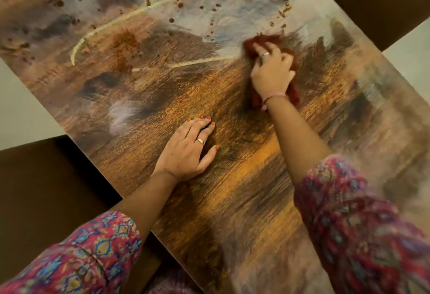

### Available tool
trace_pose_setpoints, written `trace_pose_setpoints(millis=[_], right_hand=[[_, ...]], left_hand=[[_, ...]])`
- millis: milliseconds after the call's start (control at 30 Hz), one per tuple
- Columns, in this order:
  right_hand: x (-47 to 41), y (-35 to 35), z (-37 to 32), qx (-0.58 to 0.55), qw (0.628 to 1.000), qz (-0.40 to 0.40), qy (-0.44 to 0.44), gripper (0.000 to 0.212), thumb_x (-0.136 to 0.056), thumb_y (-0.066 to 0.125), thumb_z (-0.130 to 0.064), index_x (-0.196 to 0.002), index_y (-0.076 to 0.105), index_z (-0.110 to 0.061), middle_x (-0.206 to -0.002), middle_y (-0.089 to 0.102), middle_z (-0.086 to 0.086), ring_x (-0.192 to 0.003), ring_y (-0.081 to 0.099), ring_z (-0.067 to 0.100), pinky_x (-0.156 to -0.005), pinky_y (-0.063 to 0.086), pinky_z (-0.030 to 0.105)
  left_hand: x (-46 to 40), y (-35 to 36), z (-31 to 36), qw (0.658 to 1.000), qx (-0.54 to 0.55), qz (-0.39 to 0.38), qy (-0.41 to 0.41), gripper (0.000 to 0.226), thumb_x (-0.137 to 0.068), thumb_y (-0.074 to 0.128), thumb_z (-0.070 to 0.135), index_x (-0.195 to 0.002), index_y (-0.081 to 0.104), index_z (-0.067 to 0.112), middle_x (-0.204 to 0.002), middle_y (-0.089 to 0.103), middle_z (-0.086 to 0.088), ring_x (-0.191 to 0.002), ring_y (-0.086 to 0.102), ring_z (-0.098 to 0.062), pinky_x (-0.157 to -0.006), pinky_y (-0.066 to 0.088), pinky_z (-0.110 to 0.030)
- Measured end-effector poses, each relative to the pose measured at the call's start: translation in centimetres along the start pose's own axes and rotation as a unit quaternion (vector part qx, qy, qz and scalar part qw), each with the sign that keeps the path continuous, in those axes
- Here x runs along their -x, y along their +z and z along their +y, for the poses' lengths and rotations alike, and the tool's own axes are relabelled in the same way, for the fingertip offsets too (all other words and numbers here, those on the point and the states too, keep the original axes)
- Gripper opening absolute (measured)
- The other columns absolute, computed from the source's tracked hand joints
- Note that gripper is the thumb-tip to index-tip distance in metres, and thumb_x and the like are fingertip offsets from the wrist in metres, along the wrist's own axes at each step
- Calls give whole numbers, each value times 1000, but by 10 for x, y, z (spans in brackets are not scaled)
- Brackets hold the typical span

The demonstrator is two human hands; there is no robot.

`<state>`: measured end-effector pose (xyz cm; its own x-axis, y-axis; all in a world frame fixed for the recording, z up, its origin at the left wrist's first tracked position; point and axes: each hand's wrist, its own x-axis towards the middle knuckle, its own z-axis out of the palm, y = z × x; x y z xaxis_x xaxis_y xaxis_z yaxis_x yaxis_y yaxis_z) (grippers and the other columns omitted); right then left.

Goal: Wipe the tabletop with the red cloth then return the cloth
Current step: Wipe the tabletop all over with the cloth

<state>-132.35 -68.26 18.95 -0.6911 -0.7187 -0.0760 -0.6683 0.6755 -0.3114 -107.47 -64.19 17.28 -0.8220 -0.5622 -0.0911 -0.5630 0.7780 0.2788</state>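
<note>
- Head view, looking down on tabletop: brown-orange streaked surface with grey-blue patches, pale curved lines and dark specks toward far side.
- Tabletop runs diagonally through view; dark brown areas and pale floor visible beyond its edges.
- Red cloth lying on tabletop, right of centre, in upper half of view, at border between grey-blue patch and brown area.
- Cloth bunched, blurred; parts showing ahead of fingertips, right of knuckles, and under wrist.
- Right hand on top of cloth, palm down, fingers bent over fabric and pressing it to surface; grasping cloth, though blur hides exact finger placement.
- Ring on one right finger; thin bracelet at right wrist.
- Right arm extended forward across tabletop, patterned red-blue sleeve pushed up to about elbow.
- Left hand flat on tabletop, nearer body, left of and well apart from cloth.
- Left fingers straight and together, thumb spread to right; nothing held, palm resting on surface.
- Ring on left finger; orange-red polish on nails.
- Left sleeve same pattern, at lower left, forearm crossing near table edge.
- Dark specks scattered across far grey-blue area, beyond cloth and to its left.
- Pale line ending just left of cloth.
</note>
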Motion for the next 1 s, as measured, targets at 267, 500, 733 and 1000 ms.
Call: trace_pose_setpoints(millis=[267, 500, 733, 1000], right_hand=[[31, 5, 7, 70, 975, -35, -208, 41, -95, 44, -30, -133, 49, -45, -144, 42, -11, -119, 42, 26, -86, 46, 45], [-22, -6, -3, -10, 999, -24, 38, 39, -99, 36, -40, -137, 42, -50, -153, 28, -15, -132, 28, 25, -101, 27, 49], [33, 22, -33, 67, 897, -141, -414, 42, -99, 40, -31, -133, 43, -54, -149, 35, -19, -123, 36, 22, -92, 34, 45], [-51, -15, 22, 3, 999, -29, 37, 44, -95, 42, -25, -135, 47, -43, -150, 33, -5, -130, 29, 32, -98, 31, 51]], left_hand=[[1, -3, 3, 1000, -2, -19, -5, 57, -95, 38, 45, -133, 51, 5, -137, 50, -13, -130, 43, -29, -112, 30, -42], [-8, -10, 15, 998, 34, 22, -43, 51, -94, 40, 40, -125, 58, 3, -124, 56, -16, -116, 51, -32, -104, 30, -36], [-25, -6, 41, 997, 40, 59, -12, 47, -91, 45, 36, -114, 61, -1, -108, 58, -24, -101, 55, -37, -96, 33, -37], [-24, 0, 34, 998, 28, 48, 2, 48, -95, 42, 39, -120, 59, 2, -116, 56, -17, -109, 50, -30, -101, 35, -36]])
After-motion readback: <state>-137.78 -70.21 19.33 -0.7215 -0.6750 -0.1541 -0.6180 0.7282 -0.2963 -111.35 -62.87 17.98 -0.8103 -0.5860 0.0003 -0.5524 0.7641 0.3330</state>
